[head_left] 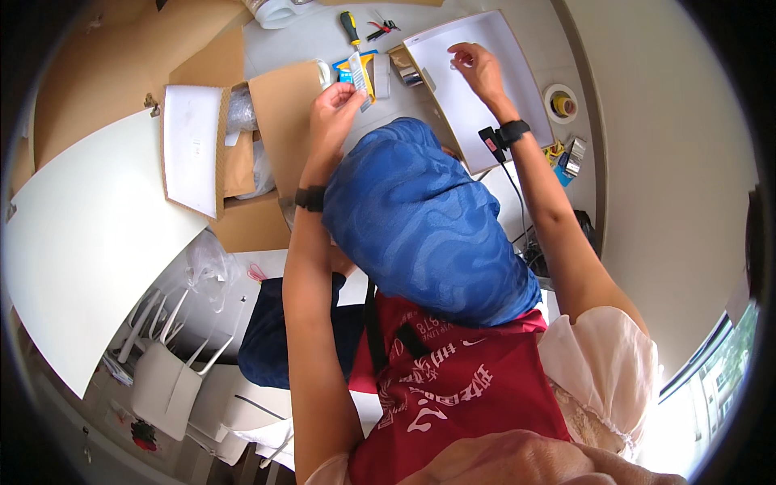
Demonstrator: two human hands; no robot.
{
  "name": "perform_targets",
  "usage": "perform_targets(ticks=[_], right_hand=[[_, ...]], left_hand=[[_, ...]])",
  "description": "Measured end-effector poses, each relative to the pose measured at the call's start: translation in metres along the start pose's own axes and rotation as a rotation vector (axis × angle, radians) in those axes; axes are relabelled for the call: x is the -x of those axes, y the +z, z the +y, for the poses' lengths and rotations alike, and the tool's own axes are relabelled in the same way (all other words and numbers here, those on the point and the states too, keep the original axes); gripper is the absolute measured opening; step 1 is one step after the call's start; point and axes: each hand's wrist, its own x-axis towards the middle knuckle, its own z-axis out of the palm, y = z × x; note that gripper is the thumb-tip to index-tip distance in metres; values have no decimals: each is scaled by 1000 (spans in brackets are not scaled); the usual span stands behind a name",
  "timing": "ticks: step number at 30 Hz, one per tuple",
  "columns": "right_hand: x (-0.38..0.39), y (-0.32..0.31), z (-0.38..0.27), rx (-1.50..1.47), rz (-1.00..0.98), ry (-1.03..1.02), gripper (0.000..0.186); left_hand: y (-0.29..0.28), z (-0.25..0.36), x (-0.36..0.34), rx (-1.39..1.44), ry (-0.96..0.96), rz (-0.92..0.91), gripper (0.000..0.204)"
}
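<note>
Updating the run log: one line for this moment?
left hand: holds small packet | right hand: fingertips on white tray | cardboard box: open

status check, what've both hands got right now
Left hand pinching a small flat packet. Right hand fingertips on the white tray. Open cardboard box beside left hand.

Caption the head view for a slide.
Left hand holds a small packet; right hand rests on a white tray.

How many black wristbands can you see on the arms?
2. One wristband sits on the left wrist, near the open cardboard box. The other wristband is on the right wrist, over the white tray. The blue cloth may hide more.
</note>
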Motion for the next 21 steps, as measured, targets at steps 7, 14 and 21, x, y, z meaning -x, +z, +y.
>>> perform_targets(ticks=[7, 14, 21], right_hand=[[4, 63, 36, 95, -156, 145, 26], [1, 90, 43, 295, -160, 103, 39], [-5, 68, 53, 278, -138, 100, 44]], left_hand=[[-12, -30, 5, 84, -86, -16, 16], [-22, -39, 11, 28, -153, 1, 18], [-24, -42, 13, 105, -189, 13, 18]])
